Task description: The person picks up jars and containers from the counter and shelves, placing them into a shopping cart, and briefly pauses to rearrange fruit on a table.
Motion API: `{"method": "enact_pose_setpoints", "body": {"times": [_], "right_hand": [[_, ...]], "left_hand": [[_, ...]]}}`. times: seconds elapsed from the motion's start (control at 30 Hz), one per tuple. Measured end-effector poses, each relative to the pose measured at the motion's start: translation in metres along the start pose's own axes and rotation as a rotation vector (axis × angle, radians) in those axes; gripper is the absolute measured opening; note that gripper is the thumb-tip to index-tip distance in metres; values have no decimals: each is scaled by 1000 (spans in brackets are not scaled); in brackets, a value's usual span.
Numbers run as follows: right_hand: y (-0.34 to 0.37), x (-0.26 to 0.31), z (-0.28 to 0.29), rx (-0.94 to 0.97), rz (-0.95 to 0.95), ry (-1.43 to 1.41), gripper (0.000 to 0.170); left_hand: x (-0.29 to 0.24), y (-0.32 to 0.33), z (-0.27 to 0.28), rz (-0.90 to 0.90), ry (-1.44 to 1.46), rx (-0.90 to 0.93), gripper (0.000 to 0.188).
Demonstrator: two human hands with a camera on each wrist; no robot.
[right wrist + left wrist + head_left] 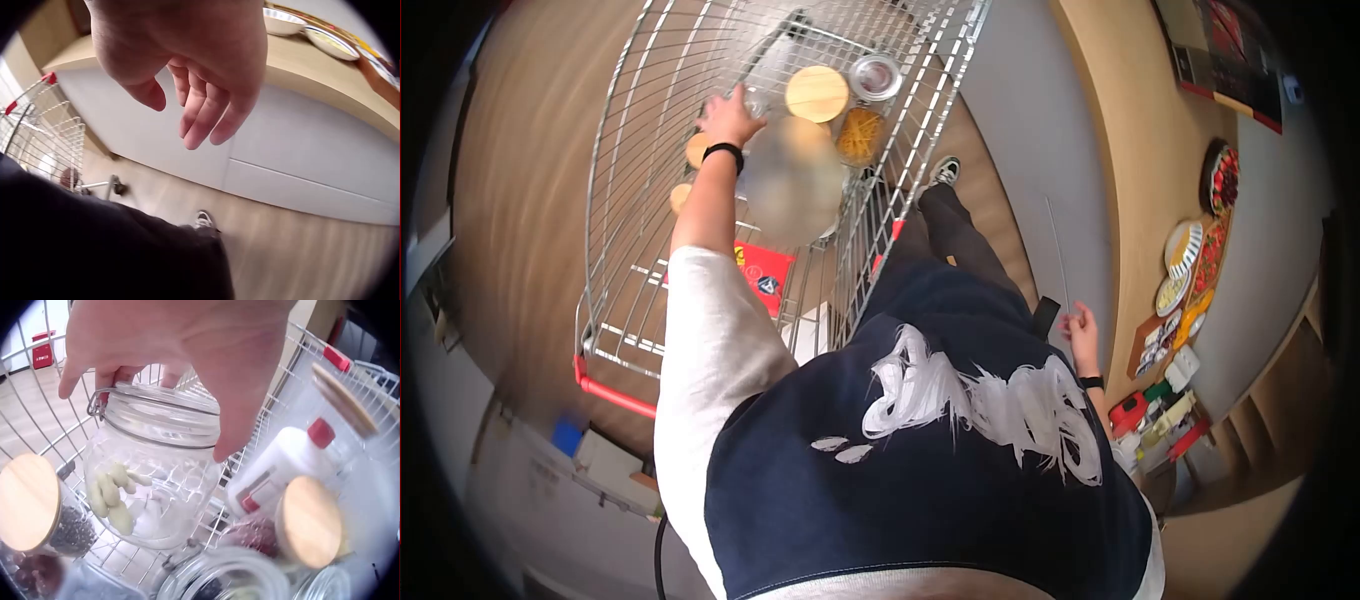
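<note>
In the left wrist view my left hand grips a clear glass jar from above, thumb and fingers around its clamp-lid rim; a few pale, bean-shaped pieces show inside. The head view has this hand inside the wire shopping cart. Around the held jar are a wooden-lidded jar with dark contents, a white bottle with a red cap and another clamp jar. My right hand hangs beside the counter, fingers loosely bent, holding nothing; the head view shows it too.
A jar of yellow sticks and a red packet lie in the cart. Along the right runs a wooden counter bearing plates of food and, farther along, red and green items. A shoe is on the floor beneath.
</note>
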State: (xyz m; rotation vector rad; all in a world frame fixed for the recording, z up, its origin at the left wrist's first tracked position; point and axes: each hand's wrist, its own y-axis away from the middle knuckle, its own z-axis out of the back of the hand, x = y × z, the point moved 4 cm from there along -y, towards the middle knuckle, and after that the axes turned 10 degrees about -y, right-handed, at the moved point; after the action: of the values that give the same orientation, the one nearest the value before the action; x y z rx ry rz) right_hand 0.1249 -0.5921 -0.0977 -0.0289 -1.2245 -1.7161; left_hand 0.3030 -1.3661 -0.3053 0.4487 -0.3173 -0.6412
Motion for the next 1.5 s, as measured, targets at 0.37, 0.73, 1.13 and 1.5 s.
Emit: {"method": "enact_pose_setpoints", "body": {"times": [0.37,0.73,1.13,1.5], "right_hand": [[114,-115,69,-82,-496,-107,33],[64,-2,51,-330,308,8,23],[65,171,294,-812,1239,-250,43],[-5,287,620,-1543,945,-179,76]], "left_hand": [[1,-3,-64,103,-93,48,96],[86,-8,-57,-160,562,-110,71],[1,126,152,70,1119,-662,46],[-205,317,225,-205,1572,-522,29]]}}
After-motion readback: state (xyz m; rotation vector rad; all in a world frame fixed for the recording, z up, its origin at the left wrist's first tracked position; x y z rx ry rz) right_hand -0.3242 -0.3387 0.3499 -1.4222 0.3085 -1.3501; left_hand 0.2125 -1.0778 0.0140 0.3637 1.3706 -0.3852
